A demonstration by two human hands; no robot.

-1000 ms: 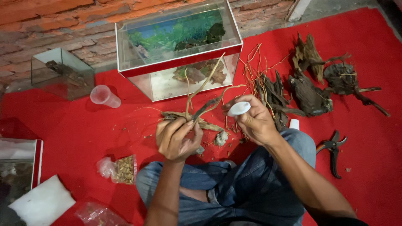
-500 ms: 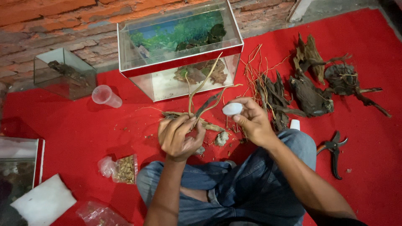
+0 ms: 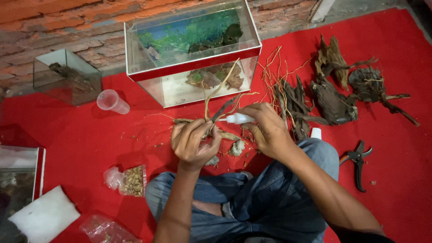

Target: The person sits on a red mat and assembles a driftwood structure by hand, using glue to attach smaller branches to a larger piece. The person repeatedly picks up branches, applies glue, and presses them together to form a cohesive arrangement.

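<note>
My left hand (image 3: 194, 141) grips a thin branching piece of driftwood (image 3: 219, 96) with pale twigs rising toward the tank. In my right hand (image 3: 266, 128) I hold a small white squeeze bottle (image 3: 237, 119), tipped sideways with its nozzle pointing left at the wood near my left fingers. A pale stone (image 3: 237, 147) lies on the red carpet (image 3: 81, 144) just below both hands. My legs in blue jeans (image 3: 252, 202) are crossed beneath.
A glass aquarium (image 3: 193, 49) with a red rim stands ahead, a smaller glass tank (image 3: 67, 76) to its left beside a plastic cup (image 3: 112, 101). Driftwood chunks (image 3: 333, 99) lie right. Black pruning shears (image 3: 357, 163), a white cap (image 3: 316, 133), a bag of pellets (image 3: 128, 180), a white pad (image 3: 42, 216).
My right hand has turned the white bottle from upright-looking to sideways, bringing its nozzle toward the wood in my left hand. The left hand has stayed on the branch.
</note>
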